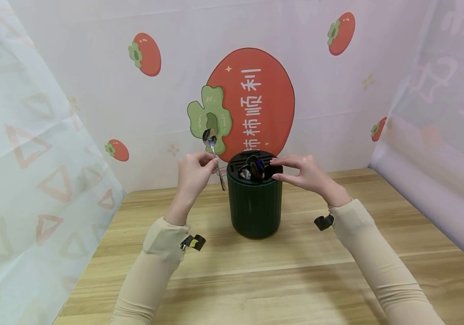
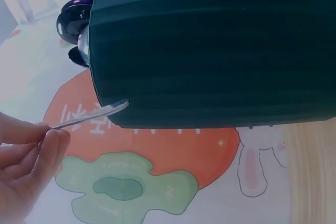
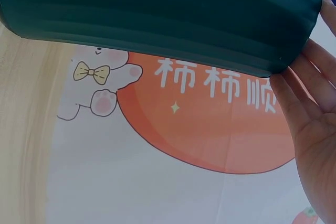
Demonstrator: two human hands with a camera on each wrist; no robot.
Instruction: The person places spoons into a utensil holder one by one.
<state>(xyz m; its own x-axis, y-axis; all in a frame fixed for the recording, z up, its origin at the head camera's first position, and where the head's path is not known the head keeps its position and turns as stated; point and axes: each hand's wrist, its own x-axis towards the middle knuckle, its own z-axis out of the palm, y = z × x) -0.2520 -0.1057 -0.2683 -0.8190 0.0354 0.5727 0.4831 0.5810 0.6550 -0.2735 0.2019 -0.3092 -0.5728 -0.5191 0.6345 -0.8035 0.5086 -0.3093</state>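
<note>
My left hand (image 1: 195, 171) pinches a metal spoon (image 1: 214, 149) midway along its handle, left of a dark green utensil holder (image 1: 254, 207). The spoon's bowl points up and its handle end hangs beside the holder's rim. In the left wrist view, thumb and fingertips grip the thin spoon handle (image 2: 89, 115). My right hand (image 1: 302, 174) touches the right side of the holder's black slotted top (image 1: 237, 161), with fingers fairly straight and thumb apart. In the right wrist view its fingertips rest along the ribbed holder's rim. Several shiny spoons (image 1: 252, 168) stand bowl-up in the holder.
The holder stands on a wooden table (image 1: 232, 289), near its back edge. Behind it hangs a pale cloth backdrop (image 1: 317, 135) printed with red persimmons, and similar sheets close off both sides. A dark wrist camera (image 1: 193, 242) is strapped to the left sleeve, another (image 1: 323, 222) to the right.
</note>
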